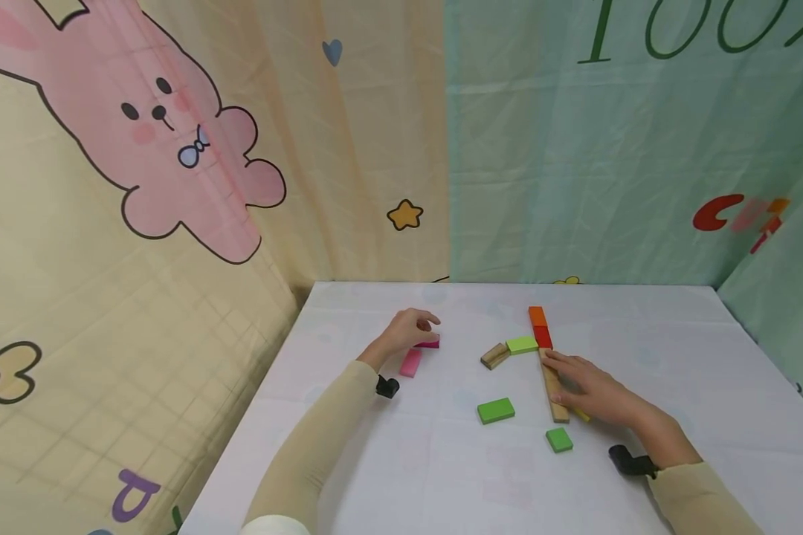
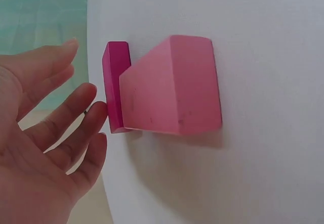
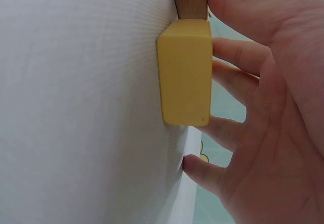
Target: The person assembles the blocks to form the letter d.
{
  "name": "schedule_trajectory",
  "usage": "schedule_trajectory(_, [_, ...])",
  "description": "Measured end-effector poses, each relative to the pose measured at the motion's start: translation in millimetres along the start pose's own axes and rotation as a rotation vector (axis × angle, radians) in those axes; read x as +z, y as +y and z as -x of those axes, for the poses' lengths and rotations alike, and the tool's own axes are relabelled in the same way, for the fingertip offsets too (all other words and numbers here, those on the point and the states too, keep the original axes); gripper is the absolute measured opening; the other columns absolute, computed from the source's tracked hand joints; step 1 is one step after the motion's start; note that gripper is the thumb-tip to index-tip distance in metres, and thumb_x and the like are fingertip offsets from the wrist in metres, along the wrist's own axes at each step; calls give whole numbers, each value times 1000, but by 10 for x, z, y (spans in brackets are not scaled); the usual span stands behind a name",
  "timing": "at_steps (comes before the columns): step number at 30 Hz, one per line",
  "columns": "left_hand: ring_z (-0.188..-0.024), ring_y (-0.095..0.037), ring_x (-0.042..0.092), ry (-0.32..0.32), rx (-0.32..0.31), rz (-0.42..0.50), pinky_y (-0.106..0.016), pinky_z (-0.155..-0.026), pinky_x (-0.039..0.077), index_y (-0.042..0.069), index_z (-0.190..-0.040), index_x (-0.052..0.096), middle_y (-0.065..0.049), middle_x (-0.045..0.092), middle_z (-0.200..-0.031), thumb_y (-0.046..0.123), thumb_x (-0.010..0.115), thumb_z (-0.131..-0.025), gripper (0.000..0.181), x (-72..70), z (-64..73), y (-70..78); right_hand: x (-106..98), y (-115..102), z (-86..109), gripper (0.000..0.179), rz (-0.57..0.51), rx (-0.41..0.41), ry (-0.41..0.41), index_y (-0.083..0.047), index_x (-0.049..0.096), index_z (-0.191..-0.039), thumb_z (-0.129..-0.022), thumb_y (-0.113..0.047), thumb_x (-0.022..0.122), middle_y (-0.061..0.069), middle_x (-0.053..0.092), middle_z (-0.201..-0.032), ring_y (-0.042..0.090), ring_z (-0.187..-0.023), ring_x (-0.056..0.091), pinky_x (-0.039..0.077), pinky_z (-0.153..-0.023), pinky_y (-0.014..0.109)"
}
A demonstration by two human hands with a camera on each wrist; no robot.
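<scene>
My left hand (image 1: 404, 331) is at the magenta block (image 1: 431, 343), fingers loosely spread. In the left wrist view its fingertips are right at the side of that block, and a pink block (image 2: 167, 87) lies against it. My right hand (image 1: 598, 390) rests over a row of plain wooden blocks (image 1: 554, 386), thumb at the near part and index finger at the far end. Under its palm a yellow block (image 3: 186, 77) shows, partly hidden in the head view. The fingers of that hand extend past the yellow block without curling round it.
An orange block (image 1: 537, 316) and a red block (image 1: 543, 336) continue the wooden row away from me. A light green block (image 1: 522, 345) and a brown wooden block (image 1: 495, 356) branch left. Two green blocks (image 1: 496, 411) lie nearer on the white table (image 1: 442, 475). Curtains hang behind.
</scene>
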State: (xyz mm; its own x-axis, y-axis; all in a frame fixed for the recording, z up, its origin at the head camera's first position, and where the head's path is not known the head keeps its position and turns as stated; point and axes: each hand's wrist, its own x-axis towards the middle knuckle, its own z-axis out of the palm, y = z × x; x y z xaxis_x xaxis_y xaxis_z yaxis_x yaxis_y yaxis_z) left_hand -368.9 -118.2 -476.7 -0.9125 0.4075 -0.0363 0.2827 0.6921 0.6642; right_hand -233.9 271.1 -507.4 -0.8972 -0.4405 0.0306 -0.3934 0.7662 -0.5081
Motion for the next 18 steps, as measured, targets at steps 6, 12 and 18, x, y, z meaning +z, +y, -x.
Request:
schedule_trajectory(6, [-102,-22,58,-15,-57,114,-32,-82,53,16,-127,70,-1,63,-108,23,76,-92,36,-29,52,-97,9,12,-10,79,3,-9,0,-7,38,-155,-92,-39,73,17,31,-160,47,-141,30,33,-103,70])
schedule_trajectory(12, [-103,-21,57,-29,-110,121,-32,-82,53,20,-125,72,1,64,-107,25,78,-90,35,-6,49,-211,10,26,-12,80,0,-20,-1,-7,37,-156,-92,-39,73,18,31,-160,47,-140,31,34,-102,70])
schedule_trajectory(18, [-107,-21,55,-24,-77,45,-33,-85,51,22,-120,74,1,62,-111,27,79,-89,31,24,-2,-291,5,33,-7,81,9,-9,-3,-8,37,-156,-91,-40,73,18,31,-160,47,-140,30,34,-102,70])
